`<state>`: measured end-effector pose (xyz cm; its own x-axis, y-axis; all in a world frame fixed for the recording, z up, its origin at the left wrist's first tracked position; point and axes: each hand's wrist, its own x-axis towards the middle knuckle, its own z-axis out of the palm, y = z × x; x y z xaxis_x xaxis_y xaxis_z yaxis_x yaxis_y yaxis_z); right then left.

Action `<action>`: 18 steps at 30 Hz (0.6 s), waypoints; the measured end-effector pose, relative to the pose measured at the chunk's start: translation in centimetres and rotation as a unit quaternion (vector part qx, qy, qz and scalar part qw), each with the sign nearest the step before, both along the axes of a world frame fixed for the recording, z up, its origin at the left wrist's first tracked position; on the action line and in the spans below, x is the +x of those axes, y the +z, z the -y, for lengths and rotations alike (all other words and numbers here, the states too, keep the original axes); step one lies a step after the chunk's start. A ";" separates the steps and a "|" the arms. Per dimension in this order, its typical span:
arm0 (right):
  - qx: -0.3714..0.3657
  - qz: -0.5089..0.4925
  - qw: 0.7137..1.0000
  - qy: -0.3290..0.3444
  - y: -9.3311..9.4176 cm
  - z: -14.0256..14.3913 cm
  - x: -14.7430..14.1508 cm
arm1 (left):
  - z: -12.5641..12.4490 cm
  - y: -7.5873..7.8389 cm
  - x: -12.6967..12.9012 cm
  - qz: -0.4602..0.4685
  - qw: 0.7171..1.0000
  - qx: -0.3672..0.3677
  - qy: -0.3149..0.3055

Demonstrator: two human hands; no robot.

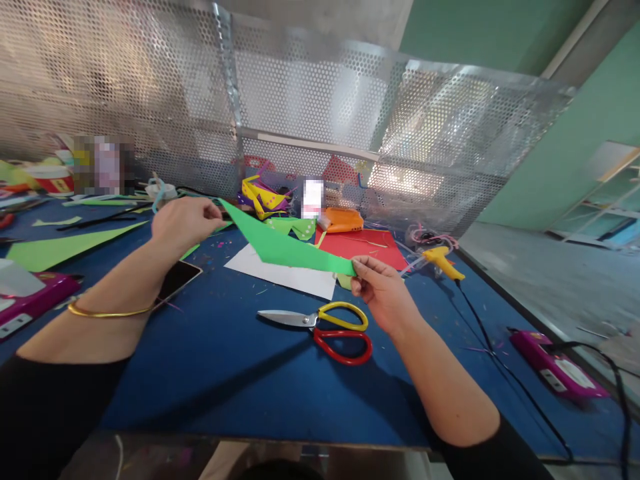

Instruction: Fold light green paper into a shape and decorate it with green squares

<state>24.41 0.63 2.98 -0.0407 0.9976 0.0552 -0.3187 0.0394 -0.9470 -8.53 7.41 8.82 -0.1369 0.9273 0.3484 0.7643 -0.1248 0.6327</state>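
Both grips, left hand [183,223] and right hand [383,290], pinch green paper [287,250].

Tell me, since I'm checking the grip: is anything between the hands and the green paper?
Nothing visible: the left hand and right hand each pinch an end of the green paper directly, above the scissors.

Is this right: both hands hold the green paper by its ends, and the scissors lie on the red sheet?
Not quite. In the head view the left hand and right hand do hold the green paper by its ends, but the scissors lie on the blue table, in front of the white sheet; the red sheet is farther back.
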 end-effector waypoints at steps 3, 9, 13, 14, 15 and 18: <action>-0.012 -0.004 1.000 -0.025 -0.4 -0.1 -0.4 | 0.6 -0.3 -0.1 -0.034 0.996 0.040 0.065; -0.031 0.022 0.998 -0.055 -1.1 0.0 -1.4 | 4.3 -2.7 8.7 -0.012 0.970 -0.129 -0.205; -0.021 0.080 0.996 -0.034 -1.6 0.9 -2.8 | 6.7 -5.2 13.1 0.290 0.896 -0.204 -0.266; -0.014 0.099 0.995 -0.024 -1.8 1.2 -3.1 | 6.9 -5.6 13.4 0.326 0.893 -0.190 -0.245; -0.005 0.118 0.993 -0.014 -1.9 1.4 -3.4 | 6.9 -6.0 13.5 0.345 0.894 -0.178 -0.224; 0.027 0.176 0.984 0.014 -2.2 1.9 -3.9 | 6.7 -6.4 13.1 0.350 0.901 -0.172 -0.189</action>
